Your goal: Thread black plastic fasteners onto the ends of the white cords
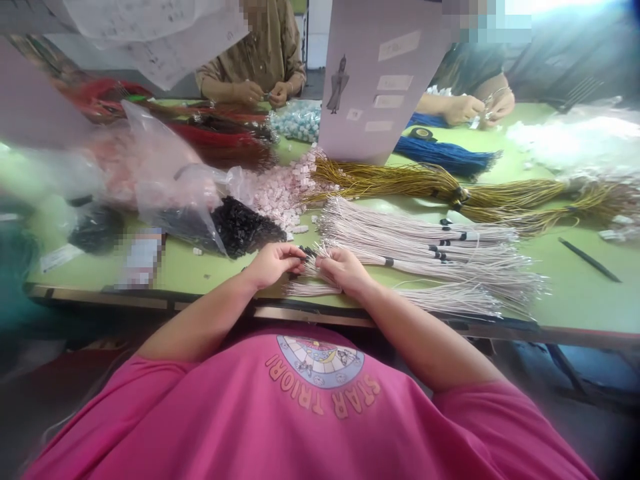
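My left hand [276,263] is closed in a pinch on a small black connector housing [303,252], close to the tips of the white wires. Just to its right, my right hand [345,268] has thumb and fingers pressed together on the end of a white wire. Several bundles of white wires [425,250], banded with black tape, spread out to the right of and beneath my right hand. A pile of black connector housings [245,227] lies beyond my left hand, partly spilling from a clear plastic bag [185,200].
Behind the wires lie loose pale pink connectors [285,187] and yellow wire bundles [400,179]. A purple divider [370,133] stands mid-table. Across from me, two people handle small parts. A black stick-like tool [590,260] lies right; a phone-like object [143,257] lies left.
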A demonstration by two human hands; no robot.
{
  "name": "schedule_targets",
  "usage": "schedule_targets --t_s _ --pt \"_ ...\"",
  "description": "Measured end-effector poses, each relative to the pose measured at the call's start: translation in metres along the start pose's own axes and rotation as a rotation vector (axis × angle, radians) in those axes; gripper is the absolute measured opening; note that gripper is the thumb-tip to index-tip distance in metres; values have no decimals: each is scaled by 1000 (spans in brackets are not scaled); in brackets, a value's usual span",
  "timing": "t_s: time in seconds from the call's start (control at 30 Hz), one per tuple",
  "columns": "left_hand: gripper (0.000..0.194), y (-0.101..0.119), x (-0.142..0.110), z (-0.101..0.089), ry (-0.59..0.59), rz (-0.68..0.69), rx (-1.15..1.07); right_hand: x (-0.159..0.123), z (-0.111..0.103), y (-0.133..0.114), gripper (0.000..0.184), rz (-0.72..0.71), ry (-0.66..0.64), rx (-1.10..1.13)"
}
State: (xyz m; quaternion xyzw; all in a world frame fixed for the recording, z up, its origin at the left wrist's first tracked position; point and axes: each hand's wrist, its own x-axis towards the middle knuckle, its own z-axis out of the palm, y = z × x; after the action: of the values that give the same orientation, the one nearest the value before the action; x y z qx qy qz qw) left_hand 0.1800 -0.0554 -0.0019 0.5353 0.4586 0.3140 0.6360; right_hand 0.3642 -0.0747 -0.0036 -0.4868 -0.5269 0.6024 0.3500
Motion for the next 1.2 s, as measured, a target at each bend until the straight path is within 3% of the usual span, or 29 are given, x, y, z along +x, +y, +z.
schedule_targets --t_s 0.3,0.53,0.9,1.07,1.2 --pt "16 0 -1 2 19 14 36 0 2 -2 20 8 -19 17" --pt "11 0 -2 5 11 160 337 1 1 3 25 -30 -50 -63" --pt "14 1 -5 10 12 117 438 0 0 0 27 -60 -47 -147" --pt "19 15 -15 -16 42 281 876 1 -5 5 22 -15 79 -96" --pt "22 20 -22 -53 185 237 1197 4 -9 7 23 32 64 36"
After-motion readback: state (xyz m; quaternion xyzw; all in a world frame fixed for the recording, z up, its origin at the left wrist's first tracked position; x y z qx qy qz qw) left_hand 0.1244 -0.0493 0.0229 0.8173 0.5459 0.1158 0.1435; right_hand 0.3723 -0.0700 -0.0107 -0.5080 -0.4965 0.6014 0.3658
